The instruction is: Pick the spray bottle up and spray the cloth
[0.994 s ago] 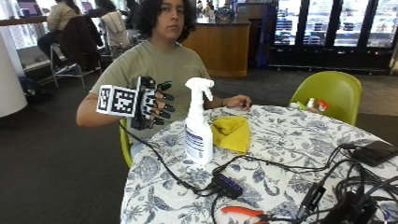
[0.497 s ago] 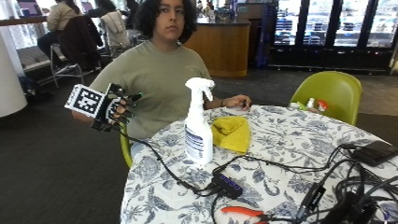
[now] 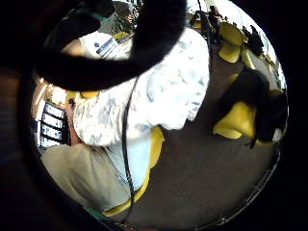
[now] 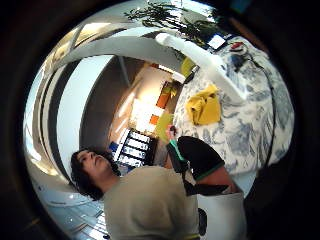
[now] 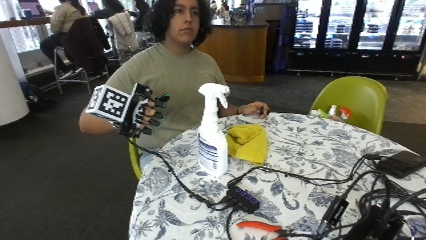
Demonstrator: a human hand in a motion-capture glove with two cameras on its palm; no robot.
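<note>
At the left of the outside view, clear of the table's [image 5: 333, 155] near edge, the gloved right hand [image 5: 143, 111] hangs in open air beside the seated person's chest, its fingers [image 5: 157, 105] loosely curled and a little spread, holding nothing. The spray bottle [image 5: 213, 132] stands upright near the centre of the frame, close to the left edge of the round, flower-patterned table, well apart from the hand with open space between them. Just beside the bottle, to its right, the yellow cloth [image 5: 247, 142] lies crumpled on the tabletop, and whether the two touch cannot be told. The person's bare left hand [image 5: 255, 108] rests on the far edge of the table, above the cloth in the frame. In the lower right, black cables [image 5: 313, 182] and a black hub [image 5: 243, 199] crowd the table, and orange-handled pliers [image 5: 261, 227] lie near the bottom edge. A green chair [image 5: 353, 100] stands at the far right side. In the thumb side palm view the cloth [image 4: 204, 107] shows on the patterned tabletop beside the pale bottle [image 4: 200, 57].
</note>
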